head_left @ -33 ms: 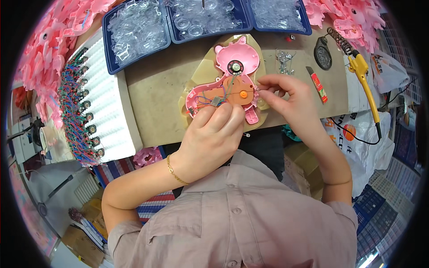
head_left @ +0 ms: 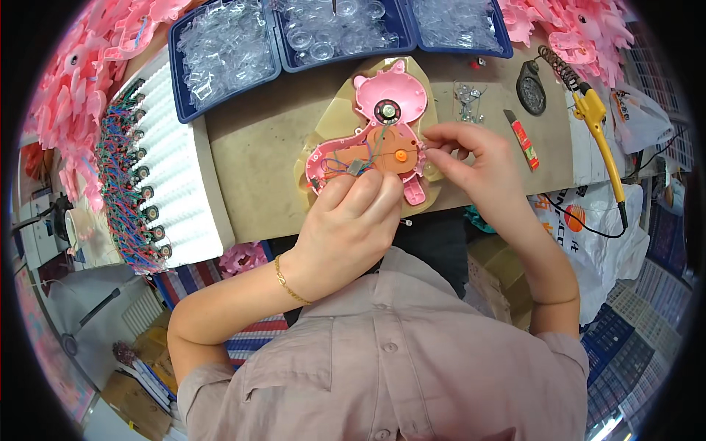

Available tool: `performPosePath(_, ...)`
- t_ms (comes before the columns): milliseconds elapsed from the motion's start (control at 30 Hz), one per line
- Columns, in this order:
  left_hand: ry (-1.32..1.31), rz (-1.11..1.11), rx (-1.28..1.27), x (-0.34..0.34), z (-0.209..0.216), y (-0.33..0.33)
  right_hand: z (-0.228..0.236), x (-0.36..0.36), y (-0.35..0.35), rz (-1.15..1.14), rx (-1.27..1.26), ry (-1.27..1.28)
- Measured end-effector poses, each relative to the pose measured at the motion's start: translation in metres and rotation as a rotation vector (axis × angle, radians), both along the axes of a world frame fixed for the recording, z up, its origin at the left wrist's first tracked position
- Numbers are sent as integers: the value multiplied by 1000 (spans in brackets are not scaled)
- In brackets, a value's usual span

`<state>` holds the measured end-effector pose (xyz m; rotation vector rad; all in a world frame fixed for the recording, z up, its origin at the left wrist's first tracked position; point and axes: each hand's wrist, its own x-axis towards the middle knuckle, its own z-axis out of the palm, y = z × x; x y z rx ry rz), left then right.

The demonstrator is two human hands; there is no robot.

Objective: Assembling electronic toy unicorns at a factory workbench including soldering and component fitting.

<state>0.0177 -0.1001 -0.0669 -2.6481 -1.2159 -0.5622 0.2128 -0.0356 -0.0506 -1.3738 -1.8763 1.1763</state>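
A pink animal-shaped plastic toy shell [head_left: 392, 87] lies open on a tan holder [head_left: 340, 110]. Inside it sit a round black-rimmed speaker [head_left: 387, 111], an orange-brown gear housing [head_left: 384, 151] with an orange knob [head_left: 401, 155], and thin coloured wires [head_left: 338, 165]. My left hand [head_left: 353, 217] is closed at the shell's near edge, beside a small greyish part [head_left: 356, 167] with wires; whatever its fingertips pinch is hidden. At the shell's right edge my right hand [head_left: 474, 158] has thumb and forefinger drawn together in a pinch; anything between them is too small to name.
Blue bins [head_left: 273, 62] of clear plastic parts line the back. Speakers with wires [head_left: 140, 176] rest along white ridged foam [head_left: 176, 158] at left. To the right are small metal-legged parts [head_left: 469, 103], a red cutter knife [head_left: 523, 142] and a yellow-handled soldering iron [head_left: 599, 128]. Pink shells [head_left: 73, 81] are heaped around.
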Motion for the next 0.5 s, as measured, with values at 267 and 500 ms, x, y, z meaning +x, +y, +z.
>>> performPosePath(267,-21,8,-28,0,-1,-2,-4,1,-1,60,141,-126)
performPosePath(500,-41,15,-23,-1,-3,-2,-17,1,0,226,648,-244)
